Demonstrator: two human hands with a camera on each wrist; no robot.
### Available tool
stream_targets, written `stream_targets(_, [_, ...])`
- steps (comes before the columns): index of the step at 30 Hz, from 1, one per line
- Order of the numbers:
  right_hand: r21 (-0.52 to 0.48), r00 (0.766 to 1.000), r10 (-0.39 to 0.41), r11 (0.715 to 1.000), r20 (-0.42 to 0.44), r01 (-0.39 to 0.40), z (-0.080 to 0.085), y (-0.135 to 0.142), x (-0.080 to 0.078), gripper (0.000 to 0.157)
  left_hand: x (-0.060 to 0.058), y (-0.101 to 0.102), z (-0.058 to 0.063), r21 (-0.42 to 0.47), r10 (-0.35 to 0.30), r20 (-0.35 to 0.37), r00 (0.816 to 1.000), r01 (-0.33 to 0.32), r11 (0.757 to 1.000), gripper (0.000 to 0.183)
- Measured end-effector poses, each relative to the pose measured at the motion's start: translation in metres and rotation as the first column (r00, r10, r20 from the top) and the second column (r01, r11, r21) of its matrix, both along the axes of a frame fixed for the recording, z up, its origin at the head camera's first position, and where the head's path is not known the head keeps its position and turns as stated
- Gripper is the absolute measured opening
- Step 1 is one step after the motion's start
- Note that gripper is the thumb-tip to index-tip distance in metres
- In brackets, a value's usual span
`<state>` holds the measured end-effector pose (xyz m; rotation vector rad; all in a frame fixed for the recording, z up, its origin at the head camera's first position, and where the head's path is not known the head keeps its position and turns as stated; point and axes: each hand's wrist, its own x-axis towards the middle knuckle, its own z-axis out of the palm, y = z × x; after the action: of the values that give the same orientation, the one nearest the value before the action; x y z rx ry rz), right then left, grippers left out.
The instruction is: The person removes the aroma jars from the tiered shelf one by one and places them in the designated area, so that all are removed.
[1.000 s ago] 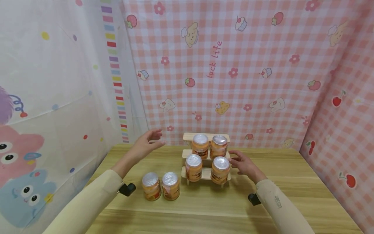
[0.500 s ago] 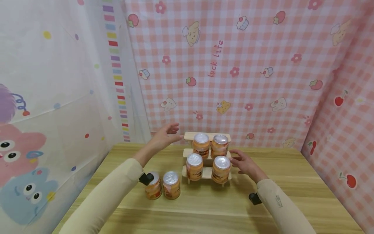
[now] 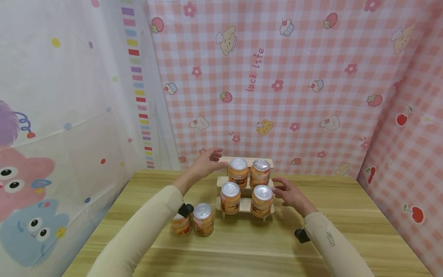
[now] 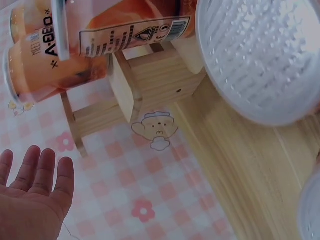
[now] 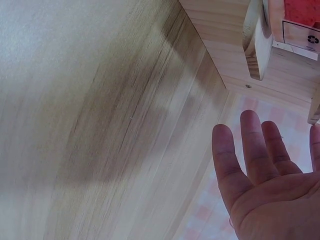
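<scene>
The slightly parted fingers of the bare left hand have been brought in from the left to one end of the three-tiered pale wooden rack, with nothing pinched, while those of the right hand are spread at the opposite end, where contact cannot be told. The rack is thus apparently flanked rather than any can carried: four upright orange cylindrical cans with silver lids are borne on its middle and lowest tiers, and a matching pair is left on the wood-grain counter
</scene>
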<state>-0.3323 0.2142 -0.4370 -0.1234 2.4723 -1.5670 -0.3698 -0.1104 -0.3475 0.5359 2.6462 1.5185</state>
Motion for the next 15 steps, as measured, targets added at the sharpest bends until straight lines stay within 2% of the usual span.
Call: stream_targets(15, [-0.001, 1.0, -0.012, 1.0, 0.004, 0.012, 0.001, -0.002, -0.001, 0.051, 0.0, 0.019, -0.012, -0.014, -0.032, 0.03, 0.999, 0.033, 0.999, 0.072])
